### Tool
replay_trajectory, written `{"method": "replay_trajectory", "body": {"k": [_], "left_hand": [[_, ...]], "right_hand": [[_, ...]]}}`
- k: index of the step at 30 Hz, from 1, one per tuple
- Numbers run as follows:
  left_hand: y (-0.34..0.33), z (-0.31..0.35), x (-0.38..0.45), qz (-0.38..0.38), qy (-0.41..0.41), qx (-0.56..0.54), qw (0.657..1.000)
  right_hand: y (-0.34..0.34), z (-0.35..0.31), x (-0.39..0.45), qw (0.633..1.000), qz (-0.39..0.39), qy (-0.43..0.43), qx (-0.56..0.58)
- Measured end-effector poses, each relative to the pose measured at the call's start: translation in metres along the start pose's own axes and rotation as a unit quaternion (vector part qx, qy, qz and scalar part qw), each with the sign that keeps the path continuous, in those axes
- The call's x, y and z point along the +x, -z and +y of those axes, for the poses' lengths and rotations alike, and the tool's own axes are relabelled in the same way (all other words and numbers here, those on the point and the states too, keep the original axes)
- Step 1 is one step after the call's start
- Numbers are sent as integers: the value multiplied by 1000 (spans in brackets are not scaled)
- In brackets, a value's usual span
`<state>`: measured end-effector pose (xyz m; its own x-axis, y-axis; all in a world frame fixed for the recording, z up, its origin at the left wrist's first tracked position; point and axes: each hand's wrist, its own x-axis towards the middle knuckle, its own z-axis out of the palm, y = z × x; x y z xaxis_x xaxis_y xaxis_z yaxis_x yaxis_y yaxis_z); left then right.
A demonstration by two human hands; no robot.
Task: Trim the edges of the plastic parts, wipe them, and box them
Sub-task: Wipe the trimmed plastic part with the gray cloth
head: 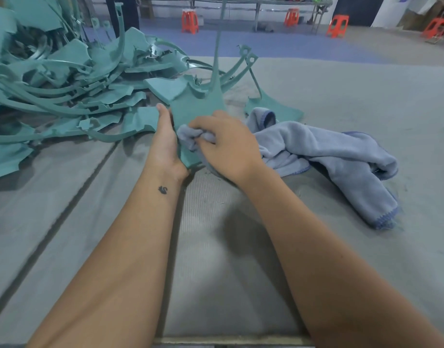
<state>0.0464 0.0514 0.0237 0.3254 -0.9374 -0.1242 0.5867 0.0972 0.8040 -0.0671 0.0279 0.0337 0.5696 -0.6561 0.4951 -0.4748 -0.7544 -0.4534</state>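
Note:
A teal plastic part (198,106) with a flat body and a long thin stem rising upward stands on edge at the table's middle. My left hand (164,141) grips its left edge, thumb pointing up along it. My right hand (226,146) bunches one end of a grey-blue cloth (341,156) and presses it against the part's flat face. The rest of the cloth trails off to the right on the table. A second similar teal part (271,106) lies just behind the cloth.
A big heap of teal plastic parts (65,84) fills the left and back of the grey felt-covered table (216,259). Orange stools (190,21) and a long bench stand on the floor beyond. A white sheet corner shows at the right edge.

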Motion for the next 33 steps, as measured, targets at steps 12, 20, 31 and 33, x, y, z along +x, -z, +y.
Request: {"method": "replay_trajectory", "body": {"k": [12,20,31,33], "left_hand": [[-1,-1,-2,6,-82,-45,996],[-7,1,-6,30,-97,-94,990],[-16,5,-6,43,-41,-215,975],[-18,0,-6,29,-44,-194,980]], "right_hand": [[-2,29,8,987,90,-101,-92],[-7,8,-7,1000,-7,8,13],[-4,11,-1,981,163,-84,70],[2,27,1,971,186,-137,64]]}}
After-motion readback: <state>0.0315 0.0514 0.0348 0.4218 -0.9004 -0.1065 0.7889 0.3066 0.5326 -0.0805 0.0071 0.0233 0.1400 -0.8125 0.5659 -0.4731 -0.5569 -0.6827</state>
